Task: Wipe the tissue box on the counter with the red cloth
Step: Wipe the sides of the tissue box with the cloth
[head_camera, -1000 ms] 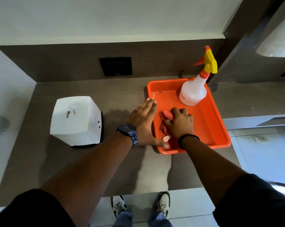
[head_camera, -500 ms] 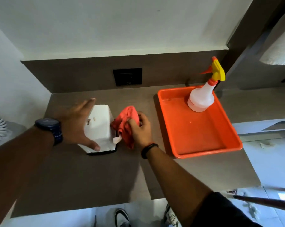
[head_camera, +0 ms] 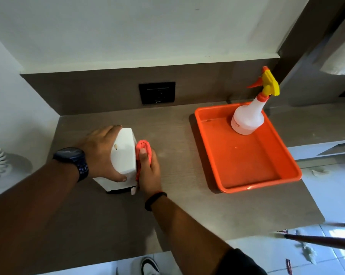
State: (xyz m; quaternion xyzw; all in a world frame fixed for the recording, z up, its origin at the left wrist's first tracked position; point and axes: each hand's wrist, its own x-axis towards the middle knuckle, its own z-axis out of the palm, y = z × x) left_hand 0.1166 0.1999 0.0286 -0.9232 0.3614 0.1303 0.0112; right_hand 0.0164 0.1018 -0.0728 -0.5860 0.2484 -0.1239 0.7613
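Your right hand [head_camera: 149, 171] fingers grip the red cloth [head_camera: 143, 153], pressing it flat against the right side of the white tissue box [head_camera: 124, 155]. Your left hand [head_camera: 100, 153] fingers clasp the box's top, bracing it on the counter [head_camera: 187, 195].

A: What sort of place are you in?
B: You're at a home-style built-in counter [head_camera: 187, 205], wood-look top, dark wall socket [head_camera: 157, 93] in the backsplash, tiled floor [head_camera: 286, 255] below. An orange tray [head_camera: 247, 175] with a spray bottle [head_camera: 249, 118] says cleaning chores.
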